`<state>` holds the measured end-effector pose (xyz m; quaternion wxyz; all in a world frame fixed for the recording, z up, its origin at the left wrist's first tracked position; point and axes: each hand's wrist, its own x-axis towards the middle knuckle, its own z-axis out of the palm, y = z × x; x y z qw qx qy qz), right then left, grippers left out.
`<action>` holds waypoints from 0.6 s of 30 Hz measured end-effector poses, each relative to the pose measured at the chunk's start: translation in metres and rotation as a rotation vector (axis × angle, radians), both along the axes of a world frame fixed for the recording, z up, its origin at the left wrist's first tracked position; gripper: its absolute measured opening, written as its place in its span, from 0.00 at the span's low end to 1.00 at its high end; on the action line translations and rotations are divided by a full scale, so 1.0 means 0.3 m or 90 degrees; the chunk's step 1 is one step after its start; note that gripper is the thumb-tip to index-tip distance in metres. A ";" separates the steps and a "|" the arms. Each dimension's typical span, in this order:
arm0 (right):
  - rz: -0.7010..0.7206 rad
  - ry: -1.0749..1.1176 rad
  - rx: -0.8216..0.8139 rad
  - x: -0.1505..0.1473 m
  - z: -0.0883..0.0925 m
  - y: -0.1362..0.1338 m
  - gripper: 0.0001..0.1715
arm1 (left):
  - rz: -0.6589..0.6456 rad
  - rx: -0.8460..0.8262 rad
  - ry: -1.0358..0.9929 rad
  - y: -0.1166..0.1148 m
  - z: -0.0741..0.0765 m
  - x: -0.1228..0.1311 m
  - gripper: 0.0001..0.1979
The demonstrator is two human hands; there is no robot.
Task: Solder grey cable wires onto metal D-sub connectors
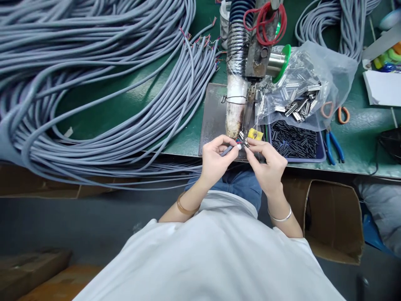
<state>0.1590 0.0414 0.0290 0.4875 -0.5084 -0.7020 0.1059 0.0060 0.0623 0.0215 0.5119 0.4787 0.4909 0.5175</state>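
Note:
At the table's front edge my left hand (218,159) pinches the end of a grey cable (227,151), its thin coloured wires fanned toward my right. My right hand (265,161) grips a small metal connector (243,139) between thumb and fingers, right by those wire ends. Whether each wire touches the connector is too small to tell. Just beyond my fingers a soldering iron (249,102) points down from a metal holder, beside the stained white end of a ribbed hose (235,96). A yellow sponge (255,134) lies close to my right fingertips.
Bundles of grey cables (125,138) cover the left side. To the right are a purple tray (322,152) of short black tubes, a clear bag (332,67) of connectors, a solder spool (280,62) and blue-handled pliers (333,146). A cardboard box (335,217) stands below.

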 end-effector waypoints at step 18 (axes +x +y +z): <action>-0.004 0.004 0.008 -0.004 -0.009 -0.003 0.05 | -0.026 -0.034 -0.066 -0.001 -0.014 -0.001 0.11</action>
